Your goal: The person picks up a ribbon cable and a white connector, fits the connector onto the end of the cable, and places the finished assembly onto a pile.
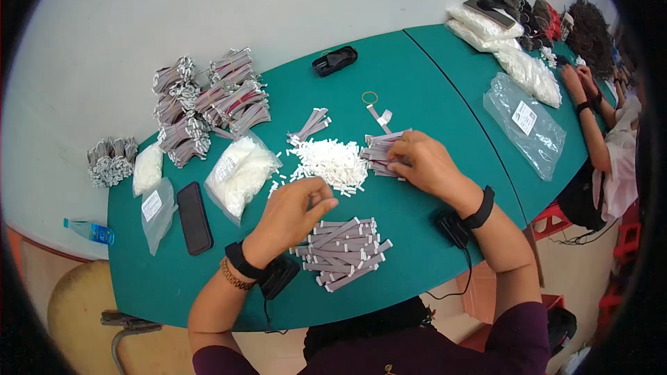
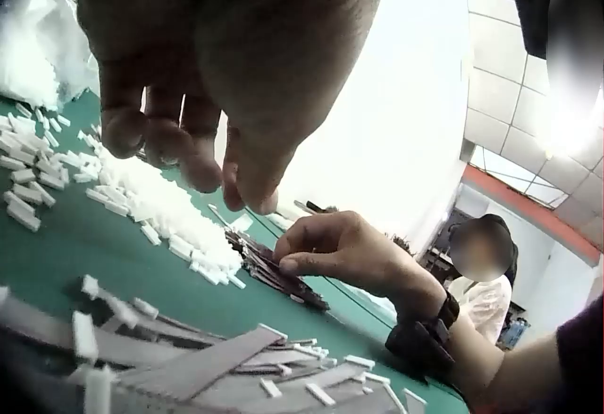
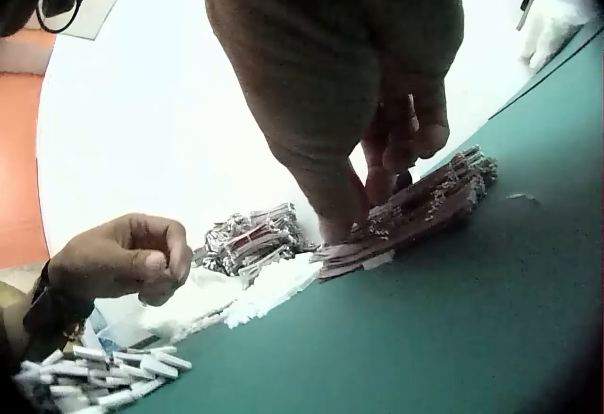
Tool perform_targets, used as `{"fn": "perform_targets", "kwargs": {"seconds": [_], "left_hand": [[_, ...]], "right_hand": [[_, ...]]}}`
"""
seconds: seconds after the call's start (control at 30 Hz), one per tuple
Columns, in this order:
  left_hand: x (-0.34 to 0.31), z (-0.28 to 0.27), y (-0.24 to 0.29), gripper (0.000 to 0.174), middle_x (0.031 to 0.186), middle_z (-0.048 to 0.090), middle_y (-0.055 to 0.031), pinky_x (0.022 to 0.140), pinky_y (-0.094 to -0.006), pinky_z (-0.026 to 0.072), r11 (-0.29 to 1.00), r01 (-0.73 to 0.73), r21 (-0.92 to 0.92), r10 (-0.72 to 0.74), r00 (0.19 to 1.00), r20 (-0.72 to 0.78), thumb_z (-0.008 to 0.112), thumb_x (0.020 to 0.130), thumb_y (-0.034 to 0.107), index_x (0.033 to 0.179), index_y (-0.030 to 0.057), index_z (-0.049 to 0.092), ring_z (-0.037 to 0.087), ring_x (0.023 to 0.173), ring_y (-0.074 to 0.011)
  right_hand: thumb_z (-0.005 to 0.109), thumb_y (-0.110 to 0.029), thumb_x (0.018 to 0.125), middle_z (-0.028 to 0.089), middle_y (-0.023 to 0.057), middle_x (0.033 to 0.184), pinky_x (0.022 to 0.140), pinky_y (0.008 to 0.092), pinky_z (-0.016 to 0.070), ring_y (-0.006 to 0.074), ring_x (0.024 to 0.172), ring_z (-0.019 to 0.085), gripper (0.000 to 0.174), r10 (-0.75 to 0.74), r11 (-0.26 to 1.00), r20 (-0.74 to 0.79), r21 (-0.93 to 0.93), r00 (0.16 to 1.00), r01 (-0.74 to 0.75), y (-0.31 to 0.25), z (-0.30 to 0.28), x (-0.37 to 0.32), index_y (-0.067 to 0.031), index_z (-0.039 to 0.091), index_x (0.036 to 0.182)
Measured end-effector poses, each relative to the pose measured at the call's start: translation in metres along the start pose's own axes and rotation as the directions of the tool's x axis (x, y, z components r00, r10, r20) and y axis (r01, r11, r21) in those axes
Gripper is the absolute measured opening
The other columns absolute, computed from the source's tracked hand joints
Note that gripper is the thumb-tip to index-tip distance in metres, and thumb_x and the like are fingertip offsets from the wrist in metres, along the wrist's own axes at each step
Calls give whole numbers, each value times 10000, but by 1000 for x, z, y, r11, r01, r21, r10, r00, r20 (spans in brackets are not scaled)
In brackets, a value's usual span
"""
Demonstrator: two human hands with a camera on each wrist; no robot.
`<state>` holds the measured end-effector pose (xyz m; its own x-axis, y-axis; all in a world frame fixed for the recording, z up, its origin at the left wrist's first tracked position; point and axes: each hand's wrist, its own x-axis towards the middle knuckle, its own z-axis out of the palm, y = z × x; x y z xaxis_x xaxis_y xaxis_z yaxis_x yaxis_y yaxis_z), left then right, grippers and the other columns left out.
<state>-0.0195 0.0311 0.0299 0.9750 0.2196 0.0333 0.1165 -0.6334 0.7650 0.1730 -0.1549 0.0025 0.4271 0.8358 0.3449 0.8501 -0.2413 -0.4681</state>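
Observation:
In the head view my left hand (image 1: 295,212) hovers between the white pieces and the near cables, thumb close to loosely bent fingers, with nothing visible in its grasp. Small white plastic pieces (image 1: 333,163) lie heaped beyond it. Nearer me, grey flat ribbon cables (image 1: 340,250) with white ends are loosely piled. My right hand (image 1: 427,163) is at a neater stack of ribbon cables (image 1: 375,153), right of the heap. Its thumb and fingers grip the stack's edge in the right wrist view, where the stack (image 3: 434,197) shows beneath them; the fingertips are partly hidden.
Bundled cables (image 1: 215,90) and a bag of white pieces (image 1: 240,173) stand at left, near a dark phone (image 1: 194,219). A few cables (image 1: 310,125) and a rubber band (image 1: 369,98) lie beyond the heap. Another person's arms (image 1: 587,111) are at the right, past a table seam.

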Motion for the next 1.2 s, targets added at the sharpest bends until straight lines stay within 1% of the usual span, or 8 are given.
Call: {"fn": "perform_targets", "kwargs": {"seconds": [0.2,0.33,0.53,0.7,0.8,0.9,1.0,1.2], "left_hand": [[23,14,2,98,623,491,24,464,-222,287,997,-36,-64,34,999,-40,656,793,80,836,20,592,333,522,-36],[32,24,-15,100,626,488,19,468,-225,296,993,-50,-108,37,992,-121,660,781,63,835,16,590,347,525,-43],[30,21,-28,135,664,510,-5,514,-244,345,997,-83,-6,81,981,-174,685,736,42,843,37,602,420,570,-88],[29,21,-32,179,694,540,-29,546,-290,396,984,-127,123,139,986,-96,711,698,63,856,75,628,497,597,-172],[28,22,-33,190,693,540,-32,563,-308,412,978,-138,157,151,986,-76,715,693,72,867,93,641,519,614,-194],[28,23,-32,196,688,534,-34,570,-315,417,978,-129,164,143,987,-79,715,692,70,874,103,649,525,622,-195],[28,25,-33,197,682,531,-36,563,-314,415,977,-129,169,146,985,-94,714,691,65,874,104,653,524,617,-194],[28,28,-32,202,664,522,-41,543,-306,403,979,-120,165,138,985,-100,711,691,53,882,98,661,507,590,-184]], "right_hand": [[686,-108,722,562,114,789,658,378,447,285,776,553,176,70,990,59,115,996,-76,-2,-2,5,-38,607,863],[668,-121,740,566,112,771,668,403,452,307,792,552,144,4,1000,-11,-4,1000,-4,3,4,4,-38,585,824],[652,-105,752,560,110,750,653,400,443,301,769,544,109,51,997,5,52,999,-51,1,7,7,-47,588,818],[645,-86,765,569,116,738,621,373,443,296,712,552,113,103,987,-73,130,992,-93,-10,-6,11,-33,572,833],[636,-77,783,586,125,747,578,331,443,279,675,571,112,128,958,-133,272,983,-88,-15,-5,10,-20,567,851],[629,-75,811,614,93,747,545,284,435,189,644,585,95,84,943,-148,330,985,-31,-22,-7,8,-10,569,847],[622,-82,837,621,47,730,545,241,427,92,641,561,90,203,740,67,643,977,-198,-27,-5,4,-7,575,855],[592,-86,868,624,20,722,551,196,423,45,633,547,86,251,471,268,806,930,-359,-19,-1,5,-5,576,893]]}}
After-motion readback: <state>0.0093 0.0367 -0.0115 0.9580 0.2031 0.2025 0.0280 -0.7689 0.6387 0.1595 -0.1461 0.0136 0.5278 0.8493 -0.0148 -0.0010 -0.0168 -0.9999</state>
